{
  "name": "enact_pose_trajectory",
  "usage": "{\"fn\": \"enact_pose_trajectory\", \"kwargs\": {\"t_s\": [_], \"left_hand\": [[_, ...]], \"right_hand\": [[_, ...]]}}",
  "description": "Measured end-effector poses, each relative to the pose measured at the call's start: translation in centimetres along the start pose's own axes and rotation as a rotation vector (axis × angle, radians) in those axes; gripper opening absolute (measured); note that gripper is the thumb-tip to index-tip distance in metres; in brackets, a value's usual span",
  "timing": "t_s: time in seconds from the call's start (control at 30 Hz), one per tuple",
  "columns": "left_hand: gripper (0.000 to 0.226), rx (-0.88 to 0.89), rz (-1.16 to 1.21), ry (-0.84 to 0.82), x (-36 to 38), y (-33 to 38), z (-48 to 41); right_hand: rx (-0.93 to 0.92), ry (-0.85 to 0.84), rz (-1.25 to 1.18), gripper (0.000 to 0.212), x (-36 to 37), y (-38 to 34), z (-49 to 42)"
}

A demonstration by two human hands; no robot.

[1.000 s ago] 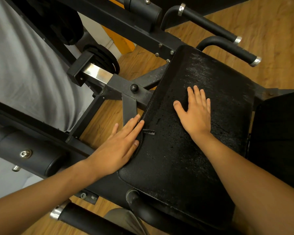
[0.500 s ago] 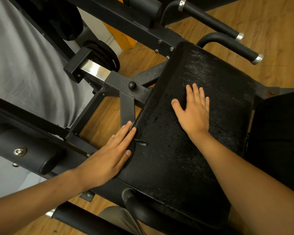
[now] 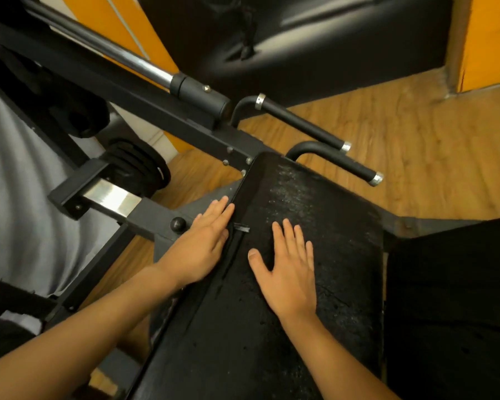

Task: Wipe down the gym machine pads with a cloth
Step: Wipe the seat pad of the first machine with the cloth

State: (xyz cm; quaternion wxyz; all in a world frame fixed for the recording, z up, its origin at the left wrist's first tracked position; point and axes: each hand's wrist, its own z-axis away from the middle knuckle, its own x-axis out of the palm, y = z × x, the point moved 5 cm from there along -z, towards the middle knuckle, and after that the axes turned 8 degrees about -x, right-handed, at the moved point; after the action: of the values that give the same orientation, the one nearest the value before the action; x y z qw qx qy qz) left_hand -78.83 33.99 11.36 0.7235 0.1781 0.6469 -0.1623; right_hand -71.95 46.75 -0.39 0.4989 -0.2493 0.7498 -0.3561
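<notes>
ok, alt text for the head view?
The right hand lies flat on a worn black machine pad, the left hand flat against its left edge. No cloth in view; black handles and wood floor beyond.

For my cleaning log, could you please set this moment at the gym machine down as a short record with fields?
pad: black seat pad, surface worn and speckled
damage: small tear near the pad's left edge
left hand: flat, fingers straight, against the pad's left edge
right hand: flat, palm down, on top of the pad
cloth: none in view; both hands are bare
nearby: two black handles with silver end caps beyond the pad; wooden floor
</notes>
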Motion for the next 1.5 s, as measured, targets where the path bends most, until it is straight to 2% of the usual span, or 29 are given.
{"fn": "enact_pose_trajectory", "kwargs": {"t_s": [0.37,0.63,0.9,1.1,1.23,1.5], "left_hand": [[0.056,-0.039,-0.059,0.080,-1.2,2.9,-13.7],[0.055,-0.067,-0.121,0.049,-2.0,4.8,-19.3],[0.053,-0.030,-0.158,0.068,-2.3,6.5,-21.6],[0.060,0.013,-0.089,0.136,-2.4,6.3,-21.1],[0.061,0.023,-0.264,0.098,-1.7,5.6,-19.8],[0.057,0.045,-0.184,0.057,-1.6,4.3,-17.9]], "right_hand": [[0.028,-0.035,-0.006,0.079,-0.3,0.0,-0.2],[0.026,-0.047,-0.036,0.080,-0.4,0.1,-0.4],[0.028,-0.051,-0.028,0.080,-0.4,0.2,-0.3],[0.028,-0.027,-0.029,0.080,-0.2,0.1,-0.3],[0.011,-0.005,-0.038,0.079,-0.3,0.0,-0.1],[0.004,0.001,-0.058,0.079,-0.2,0.2,-0.1]]}}
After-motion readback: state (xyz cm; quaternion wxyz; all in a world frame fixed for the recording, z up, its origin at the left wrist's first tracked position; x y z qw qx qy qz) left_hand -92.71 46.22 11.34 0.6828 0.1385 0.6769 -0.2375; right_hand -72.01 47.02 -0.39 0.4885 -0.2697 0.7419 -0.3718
